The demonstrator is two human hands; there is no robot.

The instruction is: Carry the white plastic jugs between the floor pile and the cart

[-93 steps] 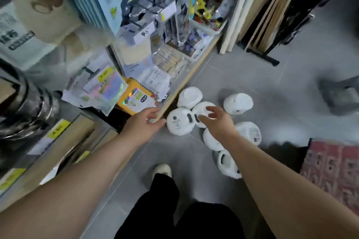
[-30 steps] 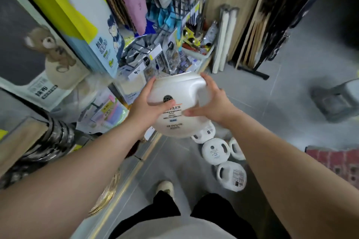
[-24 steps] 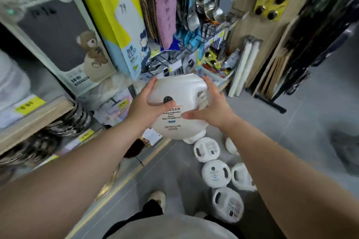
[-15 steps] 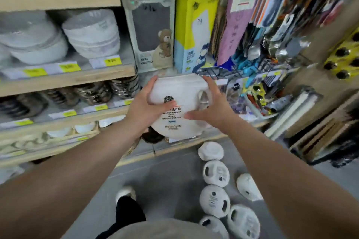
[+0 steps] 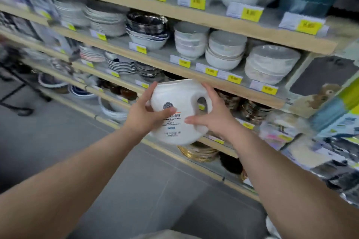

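A round white plastic tub (image 5: 179, 103) with a built-in handle hole and a printed label is held up in front of me at chest height. My left hand (image 5: 143, 114) grips its left side, thumb across the label. My right hand (image 5: 211, 116) grips its right side next to the handle hole, thumb on the front. The tub is upright, its label facing me, in front of a wooden shelf unit.
Wooden shelves (image 5: 194, 19) with yellow price tags carry stacked white bowls (image 5: 225, 52), plates (image 5: 104, 19) and dark bowls (image 5: 147, 23). Gold-rimmed dishes (image 5: 198, 151) sit on the lowest shelf. Packaged goods (image 5: 330, 103) stand at the right. Grey floor (image 5: 58, 141) lies left.
Both hands reached down to the tubs on the floor, picked one up and lifted it. My view has since swung up and left, from the hanging goods to the bowl shelves.
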